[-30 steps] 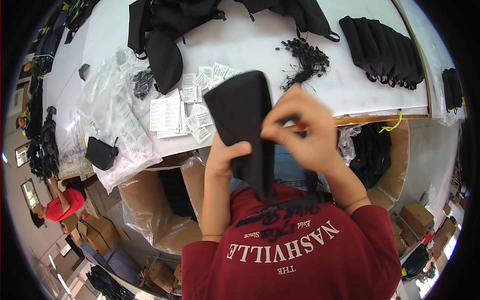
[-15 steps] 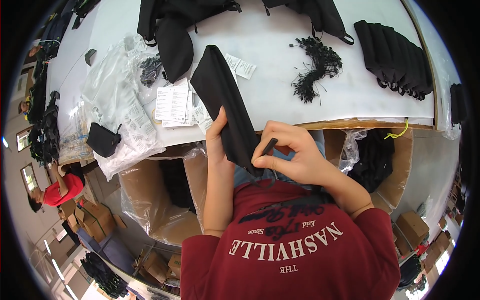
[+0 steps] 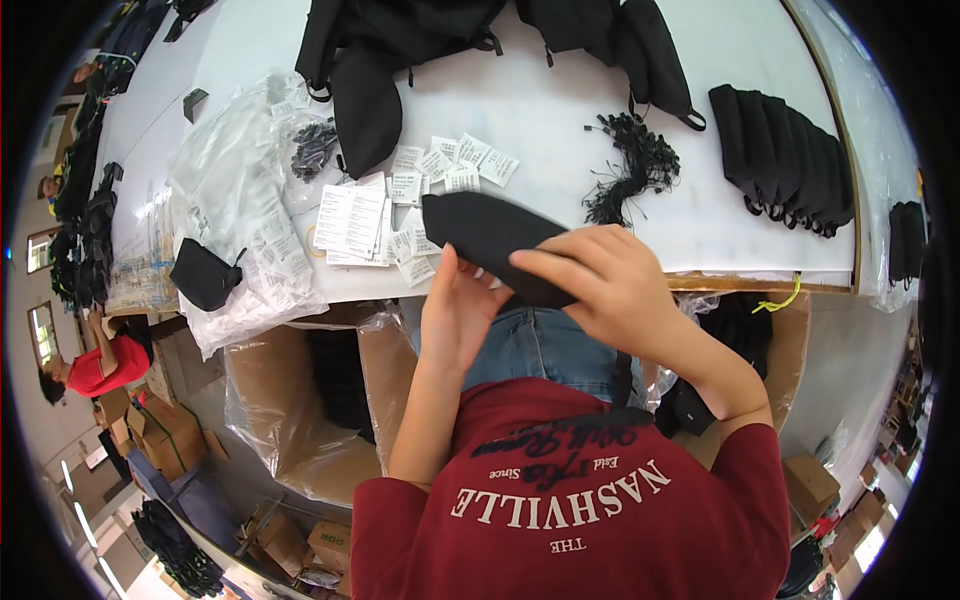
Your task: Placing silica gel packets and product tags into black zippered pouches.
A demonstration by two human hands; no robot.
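Note:
Both of my hands are on a black fabric pouch [image 3: 490, 232], held flat over the near edge of the table. My left hand [image 3: 462, 312] grips its near left edge, with the fingertips tucked partly beneath. My right hand [image 3: 618, 290] holds the right end, fingers lying across the upper face and hiding that end. Just beyond the pouch lie several loose white printed labels [image 3: 462, 180]. A stack of white printed cards [image 3: 350, 222] rests to their left.
Black bags [image 3: 420, 40] lie along the far side. A bundle of black cord tags [image 3: 632, 165] and a row of black pouches [image 3: 785, 160] are at right. Clear plastic bags [image 3: 225, 170] and a small black pouch [image 3: 205, 275] lie left. Open cartons [image 3: 275, 395] stand below the table edge.
The pouch has turned from steeply upright to nearly level. My right hand has left the small black tab at its lower end and now grips the pouch body.

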